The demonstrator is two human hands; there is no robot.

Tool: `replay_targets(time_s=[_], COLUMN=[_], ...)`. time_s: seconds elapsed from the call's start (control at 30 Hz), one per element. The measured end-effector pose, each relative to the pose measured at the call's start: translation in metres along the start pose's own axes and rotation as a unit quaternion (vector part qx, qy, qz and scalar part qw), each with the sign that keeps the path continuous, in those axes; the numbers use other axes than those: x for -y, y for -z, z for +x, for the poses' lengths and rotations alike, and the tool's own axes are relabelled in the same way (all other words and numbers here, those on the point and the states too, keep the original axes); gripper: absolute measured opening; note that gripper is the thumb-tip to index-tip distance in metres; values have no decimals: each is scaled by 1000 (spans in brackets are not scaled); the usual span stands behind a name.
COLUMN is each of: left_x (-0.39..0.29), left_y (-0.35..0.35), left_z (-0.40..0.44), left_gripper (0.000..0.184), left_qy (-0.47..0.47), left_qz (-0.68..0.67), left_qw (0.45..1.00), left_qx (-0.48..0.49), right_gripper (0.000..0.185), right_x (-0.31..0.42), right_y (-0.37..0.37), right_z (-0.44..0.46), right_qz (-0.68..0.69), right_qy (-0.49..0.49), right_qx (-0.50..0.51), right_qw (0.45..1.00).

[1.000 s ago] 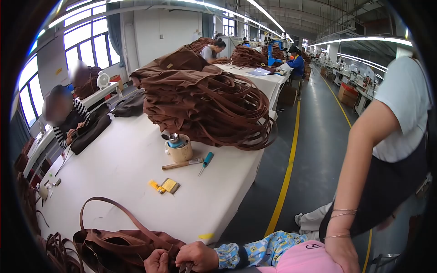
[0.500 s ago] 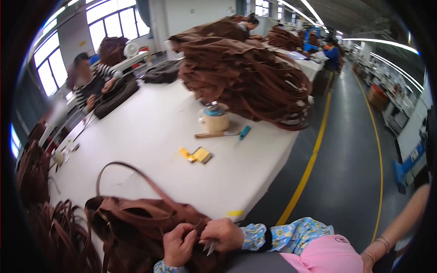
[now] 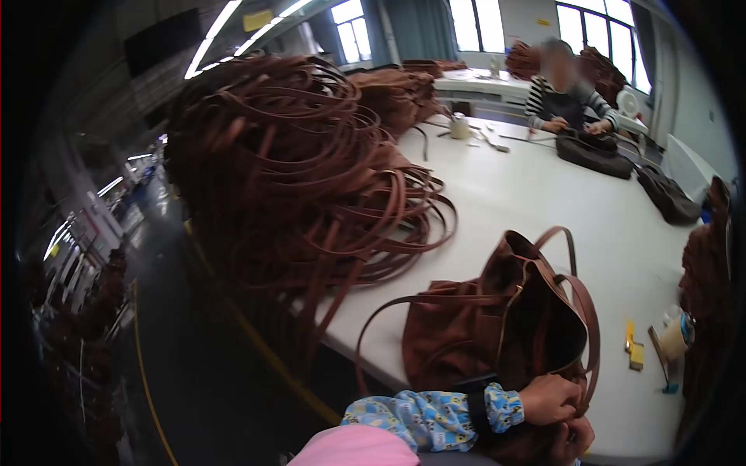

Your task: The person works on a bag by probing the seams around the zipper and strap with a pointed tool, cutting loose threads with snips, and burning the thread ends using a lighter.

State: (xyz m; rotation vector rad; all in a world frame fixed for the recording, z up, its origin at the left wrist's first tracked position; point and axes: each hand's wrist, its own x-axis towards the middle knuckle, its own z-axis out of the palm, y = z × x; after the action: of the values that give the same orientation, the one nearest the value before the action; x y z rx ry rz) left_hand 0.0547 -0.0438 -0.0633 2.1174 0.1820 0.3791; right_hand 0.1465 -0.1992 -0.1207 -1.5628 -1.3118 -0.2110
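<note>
A brown handbag (image 3: 451, 330) stands at the near table edge with its zipped top open and its strap handles looped out to the sides. My left hand (image 3: 550, 398), in a blue patterned sleeve with a black band, has its fingers closed on the bag near the foot of a handle. Just below it, my right hand (image 3: 575, 439) is curled against the bag. Its fingertips are mostly hidden, and whatever they hold does not show.
Brown bags with looped straps (image 3: 311, 171) form a big heap on the left of the white table (image 3: 497, 182). Rightward lie a yellow block (image 3: 636, 356), a tape roll (image 3: 674, 335) and a blue-handled tool (image 3: 670, 387). Across, a person (image 3: 571, 109) handles a dark bag (image 3: 594, 158).
My view has swung left, bringing the strap heap in and shifting the seated person rightward. The bag's open top now shows. The small metal blades seen at my right hand are out of sight.
</note>
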Motion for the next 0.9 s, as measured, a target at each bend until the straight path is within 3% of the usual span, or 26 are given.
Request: replay_targets(time_s=[0.1,0.23,0.33,0.37,0.47,0.9], left_x=[7,16,6,7,1,-5], left_y=[-8,-11,3,-4,-1,2], left_z=[3,10,6,11,9,4], left_gripper=[15,17,25,17,17,18], left_qy=[-24,-14,-47,-7,19,-11], left_qz=[7,-10,38,-15,-10,37], left_qw=[999,1000,998,1000,1000,999], left_qx=[-37,-21,13,-2,19,27], right_gripper=[12,13,14,15,16,15], right_x=[14,-11,-6,-1,10,4], right_y=[7,1,1,4,9,7], right_z=[15,10,18,19,23,17], right_qz=[125,325,313,301,260,224], right_qy=[-12,-232,-216,-219,-233,-239], right_qx=[-11,-78,-78,-68,-74,-81], right_qw=[992,914,921,926,934,941])
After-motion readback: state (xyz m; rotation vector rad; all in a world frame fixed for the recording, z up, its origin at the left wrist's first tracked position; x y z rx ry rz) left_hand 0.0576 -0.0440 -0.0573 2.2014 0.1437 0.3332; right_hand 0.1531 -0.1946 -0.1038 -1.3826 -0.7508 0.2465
